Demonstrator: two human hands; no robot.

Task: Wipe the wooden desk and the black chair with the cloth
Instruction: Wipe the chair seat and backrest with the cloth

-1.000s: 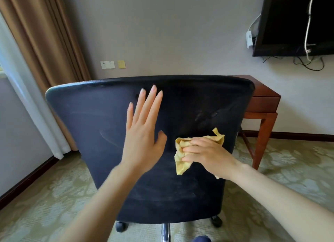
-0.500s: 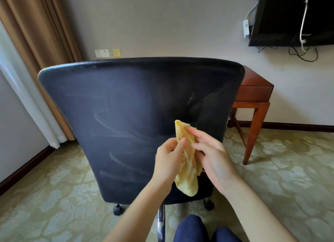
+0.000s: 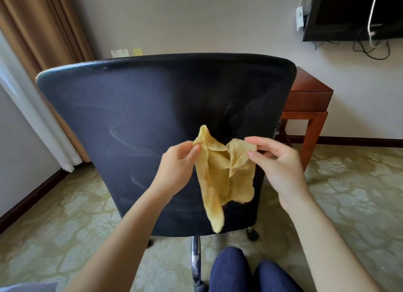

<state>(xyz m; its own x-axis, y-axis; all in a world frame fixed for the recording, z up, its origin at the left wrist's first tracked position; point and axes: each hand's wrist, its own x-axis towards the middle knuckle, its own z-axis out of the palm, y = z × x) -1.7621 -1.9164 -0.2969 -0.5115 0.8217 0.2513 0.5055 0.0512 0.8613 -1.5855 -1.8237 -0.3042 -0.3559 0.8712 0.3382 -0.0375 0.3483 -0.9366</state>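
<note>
A crumpled yellow cloth (image 3: 220, 173) hangs in the air in front of the broad black fabric backrest of an office chair (image 3: 130, 128), held up by both hands. The left hand (image 3: 176, 163) pinches the cloth's upper left edge between thumb and curled fingers. The right hand (image 3: 277, 163) pinches the upper right corner the same way, so the hands are apart with the top edge stretched loosely between them. From that edge the cloth falls in folds, its long axis close to vertical. One corner peaks upward above the left thumb, and a narrow tail points down toward the chair's chrome post (image 3: 195, 261). Whether the fabric touches the backrest cannot be told. The backrest stands upright with its rear face toward the camera and its long side running left to right, and pale streaks cross it. Behind its right edge stands a reddish-brown wooden bench (image 3: 309, 99) against the wall, under a dark wall-mounted screen (image 3: 353, 12). The person's knees in blue trousers (image 3: 231, 270) show at the bottom, over a patterned green carpet (image 3: 349, 182).
</note>
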